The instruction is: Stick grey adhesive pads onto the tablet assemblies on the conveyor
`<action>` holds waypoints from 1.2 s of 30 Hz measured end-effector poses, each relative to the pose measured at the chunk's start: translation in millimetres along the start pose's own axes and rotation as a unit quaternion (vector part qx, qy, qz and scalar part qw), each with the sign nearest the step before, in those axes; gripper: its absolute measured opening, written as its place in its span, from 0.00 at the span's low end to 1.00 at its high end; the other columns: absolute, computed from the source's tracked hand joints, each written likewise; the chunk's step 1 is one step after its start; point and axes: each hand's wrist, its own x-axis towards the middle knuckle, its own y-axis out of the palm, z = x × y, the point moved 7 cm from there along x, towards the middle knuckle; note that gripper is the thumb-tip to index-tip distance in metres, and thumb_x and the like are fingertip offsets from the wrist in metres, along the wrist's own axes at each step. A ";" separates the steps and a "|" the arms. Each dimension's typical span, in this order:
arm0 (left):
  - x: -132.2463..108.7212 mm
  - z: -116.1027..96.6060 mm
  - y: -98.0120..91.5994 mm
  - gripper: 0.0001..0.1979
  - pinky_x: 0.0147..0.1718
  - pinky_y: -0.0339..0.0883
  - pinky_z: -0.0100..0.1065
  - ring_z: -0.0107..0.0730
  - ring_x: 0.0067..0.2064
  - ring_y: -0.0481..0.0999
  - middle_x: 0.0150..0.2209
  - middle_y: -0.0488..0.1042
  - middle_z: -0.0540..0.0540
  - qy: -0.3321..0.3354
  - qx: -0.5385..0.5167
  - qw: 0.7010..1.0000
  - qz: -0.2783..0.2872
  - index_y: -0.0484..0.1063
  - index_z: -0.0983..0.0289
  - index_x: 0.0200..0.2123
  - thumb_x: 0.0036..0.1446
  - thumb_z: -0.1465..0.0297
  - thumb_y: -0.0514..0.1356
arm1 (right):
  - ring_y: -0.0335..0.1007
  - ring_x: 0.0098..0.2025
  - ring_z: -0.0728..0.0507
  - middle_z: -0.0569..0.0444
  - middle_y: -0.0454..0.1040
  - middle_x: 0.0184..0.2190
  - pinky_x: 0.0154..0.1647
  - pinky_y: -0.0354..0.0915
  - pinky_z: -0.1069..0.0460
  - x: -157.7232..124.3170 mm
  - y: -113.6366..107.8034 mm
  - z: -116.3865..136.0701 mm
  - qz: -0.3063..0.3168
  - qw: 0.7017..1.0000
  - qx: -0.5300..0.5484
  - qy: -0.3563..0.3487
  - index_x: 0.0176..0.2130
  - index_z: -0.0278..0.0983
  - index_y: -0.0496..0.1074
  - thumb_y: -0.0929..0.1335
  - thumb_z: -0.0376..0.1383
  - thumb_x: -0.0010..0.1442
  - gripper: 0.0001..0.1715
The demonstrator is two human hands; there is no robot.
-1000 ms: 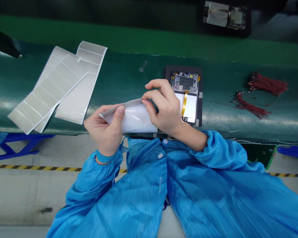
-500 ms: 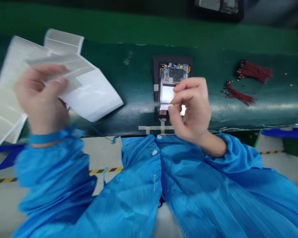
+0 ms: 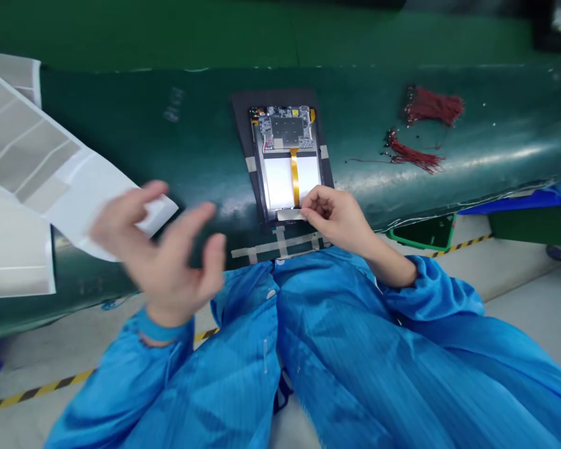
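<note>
An opened tablet [image 3: 275,181] with a bare circuit board [image 3: 287,130] and an orange ribbon cable [image 3: 295,178] lies on a dark pad [image 3: 243,112]. At its lower edge my right hand [image 3: 339,215] pinches one end of a grey adhesive strip [image 3: 290,215]. The strip lies along the tablet's bottom, and I cannot tell whether it is stuck down. My left hand [image 3: 168,255], blurred by motion, is open with fingers spread. It hangs over the green mat, just right of the white backing sheets with grey strips [image 3: 75,199], and holds nothing visible.
Two bundles of thin red wires lie on the right: a larger bundle [image 3: 432,107] and a smaller bundle [image 3: 414,154]. Pale tape [image 3: 280,245] runs along the table's front edge. A green-rimmed bin [image 3: 423,234] sits below the edge. A dark box [image 3: 558,25] stands at the far right.
My left hand has come away from the sheets, moved right and spread its fingers. My right hand has brought the strip down to the tablet's lower edge. The view has shifted.
</note>
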 end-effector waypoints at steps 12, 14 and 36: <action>-17.7 -29.4 89.0 0.26 0.70 0.54 0.66 0.64 0.74 0.53 0.76 0.53 0.58 0.137 0.047 0.983 0.113 0.74 0.50 0.64 0.62 0.67 0.66 | 0.62 0.25 0.52 0.60 0.72 0.26 0.32 0.58 0.53 8.7 0.4 6.2 0.019 0.999 -0.034 0.010 0.32 0.37 0.71 0.69 0.33 0.58 0.02; -16.3 -31.7 89.9 0.26 0.70 0.54 0.66 0.64 0.74 0.54 0.76 0.53 0.59 0.143 0.049 0.981 0.120 0.74 0.51 0.64 0.62 0.67 0.66 | 0.61 0.25 0.53 0.61 0.71 0.24 0.32 0.57 0.53 9.5 0.5 6.6 0.015 0.999 -0.038 0.011 0.31 0.37 0.70 0.69 0.33 0.58 0.03; -19.4 -33.1 97.9 0.30 0.70 0.51 0.66 0.68 0.76 0.51 0.79 0.49 0.57 0.132 0.081 0.976 0.155 0.70 0.48 0.68 0.63 0.64 0.66 | 0.62 0.25 0.50 0.58 0.72 0.23 0.34 0.55 0.51 14.7 2.8 14.1 0.005 0.976 -0.212 0.045 0.28 0.37 0.69 0.69 0.29 0.56 0.06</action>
